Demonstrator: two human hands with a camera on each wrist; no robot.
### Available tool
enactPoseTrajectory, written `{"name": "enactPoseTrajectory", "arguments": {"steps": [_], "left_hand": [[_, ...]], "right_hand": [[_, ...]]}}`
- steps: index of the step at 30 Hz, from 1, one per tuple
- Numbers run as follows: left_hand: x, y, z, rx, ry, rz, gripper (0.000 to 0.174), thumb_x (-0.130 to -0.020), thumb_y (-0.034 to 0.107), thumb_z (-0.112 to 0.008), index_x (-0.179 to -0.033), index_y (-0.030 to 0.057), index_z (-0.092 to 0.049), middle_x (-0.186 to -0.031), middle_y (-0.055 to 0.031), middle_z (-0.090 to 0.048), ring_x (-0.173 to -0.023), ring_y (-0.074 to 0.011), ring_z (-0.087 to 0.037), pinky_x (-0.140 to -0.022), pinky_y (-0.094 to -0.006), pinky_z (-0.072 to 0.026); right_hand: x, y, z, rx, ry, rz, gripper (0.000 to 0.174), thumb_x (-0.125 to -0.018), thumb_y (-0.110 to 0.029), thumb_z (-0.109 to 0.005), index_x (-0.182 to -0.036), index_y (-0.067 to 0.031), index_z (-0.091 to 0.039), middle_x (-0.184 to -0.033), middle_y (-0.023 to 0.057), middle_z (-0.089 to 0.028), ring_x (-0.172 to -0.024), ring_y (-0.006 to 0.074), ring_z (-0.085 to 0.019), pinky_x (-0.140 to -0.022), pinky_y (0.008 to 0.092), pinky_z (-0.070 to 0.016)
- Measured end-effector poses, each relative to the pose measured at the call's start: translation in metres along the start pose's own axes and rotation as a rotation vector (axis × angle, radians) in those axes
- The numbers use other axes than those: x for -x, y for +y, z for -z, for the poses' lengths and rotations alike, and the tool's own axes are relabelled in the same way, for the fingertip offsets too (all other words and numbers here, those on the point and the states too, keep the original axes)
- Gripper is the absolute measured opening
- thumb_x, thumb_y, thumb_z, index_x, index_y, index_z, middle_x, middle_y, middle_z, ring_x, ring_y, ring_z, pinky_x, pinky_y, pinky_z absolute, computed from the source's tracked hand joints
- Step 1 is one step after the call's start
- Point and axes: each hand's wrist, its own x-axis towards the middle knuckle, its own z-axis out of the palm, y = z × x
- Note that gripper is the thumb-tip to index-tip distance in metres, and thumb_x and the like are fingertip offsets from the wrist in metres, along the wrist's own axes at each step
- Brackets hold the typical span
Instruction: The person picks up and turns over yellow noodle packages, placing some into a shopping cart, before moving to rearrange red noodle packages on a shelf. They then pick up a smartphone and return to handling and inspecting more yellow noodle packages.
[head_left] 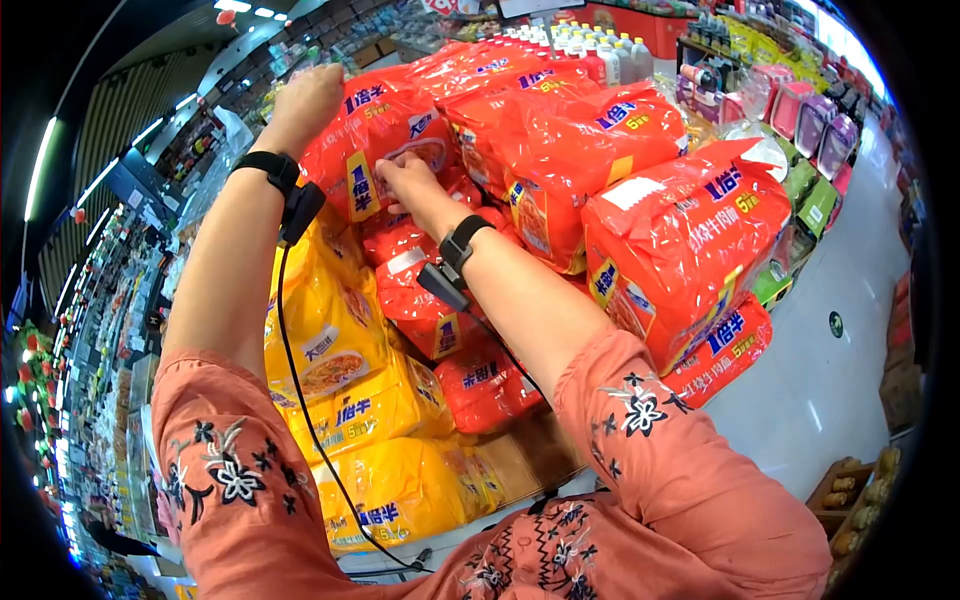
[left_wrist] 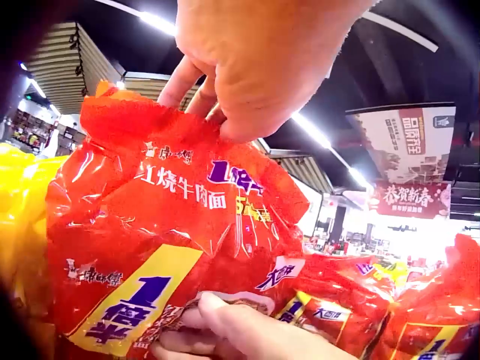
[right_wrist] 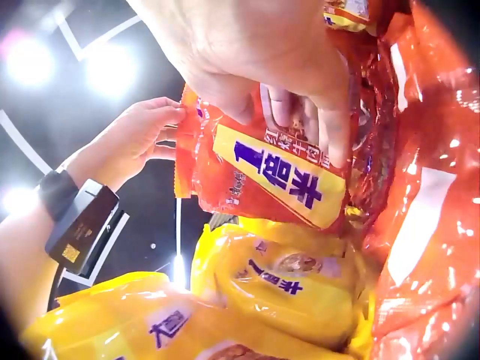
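Observation:
A red noodle multipack [head_left: 345,150] stands at the top left of the stack, above yellow packs. The left hand [head_left: 308,105] pinches its upper edge; in the left wrist view that hand [left_wrist: 259,67] has its fingertips behind the top of the pack [left_wrist: 180,202]. Against the front side of the same pack lies the right hand [head_left: 415,188], thumb and fingers touching the film near the printed bowl. In the right wrist view, the right hand [right_wrist: 255,60] has bent fingers on the pack's face [right_wrist: 225,176], and the left hand [right_wrist: 142,135] holds its far end.
More red packs [head_left: 690,240] lie to the right and below, with yellow packs [head_left: 390,490] stacked at the front left. White-capped bottles [head_left: 610,55] stand behind. A pale floor aisle [head_left: 820,330] runs along the right, past shelves of boxed goods. Cables hang from both wrist cameras.

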Motion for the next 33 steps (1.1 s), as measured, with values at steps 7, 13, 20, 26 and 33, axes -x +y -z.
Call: {"name": "enactPoseTrajectory", "arguments": {"steps": [7, 13, 20, 26, 33], "left_hand": [[0.002, -0.005, -0.042, 0.071, -0.124, -0.073, 0.02, -0.094, 0.019, -0.049, -0.097, 0.0063, -0.063, -0.094, -0.0172, -0.071, -0.088, -0.037, -0.069, -0.075, -0.0467, -0.0548], [0.016, 0.023, -0.039, 0.299, -0.583, -0.034, 0.051, -0.091, 0.029, -0.061, -0.137, 0.0093, -0.051, -0.125, -0.0223, -0.062, -0.118, -0.0369, -0.059, -0.097, -0.0427, -0.0486], [0.018, 0.024, -0.048, 0.393, -0.605, -0.007, 0.066, -0.092, 0.033, -0.062, -0.147, 0.003, -0.039, -0.135, -0.0251, -0.057, -0.126, -0.0366, -0.055, -0.103, -0.0416, -0.0446], [0.016, 0.034, -0.041, 0.185, -0.6, -0.071, 0.04, -0.088, 0.034, -0.064, -0.111, 0.0017, -0.063, -0.106, -0.0238, -0.067, -0.103, -0.039, -0.064, -0.086, -0.0466, -0.051], [0.016, 0.024, -0.055, 0.023, -0.395, -0.164, 0.023, -0.086, 0.021, -0.056, -0.098, 0.0099, -0.072, -0.1, -0.0164, -0.071, -0.097, -0.0356, -0.068, -0.081, -0.0472, -0.0544]], "right_hand": [[-0.028, 0.026, 0.011, 0.027, 0.019, -0.036, 0.042, -0.091, -0.041, -0.061, -0.117, -0.0074, -0.054, -0.099, 0.0048, -0.062, -0.087, 0.0173, -0.057, -0.071, 0.035, -0.0497], [-0.042, 0.055, 0.022, 0.008, 0.007, -0.151, 0.054, -0.089, -0.042, -0.061, -0.12, 0.0018, -0.057, -0.106, 0.0152, -0.065, -0.091, 0.0257, -0.064, -0.069, 0.0389, -0.0541], [-0.027, 0.032, 0.01, -0.045, -0.005, -0.066, 0.035, -0.096, -0.037, -0.058, -0.111, -0.0063, -0.057, -0.092, 0.004, -0.062, -0.078, 0.0165, -0.059, -0.067, 0.0316, -0.0516], [-0.029, 0.03, 0.002, -0.127, -0.027, -0.108, 0.024, -0.095, -0.031, -0.058, -0.105, -0.0091, -0.056, -0.084, 0.0015, -0.057, -0.072, 0.0143, -0.058, -0.066, 0.0308, -0.0516], [-0.015, 0.01, -0.001, -0.071, -0.018, -0.054, 0.026, -0.093, -0.031, -0.06, -0.11, -0.0112, -0.058, -0.083, -0.0007, -0.057, -0.072, 0.0125, -0.054, -0.062, 0.0302, -0.0462]]}}
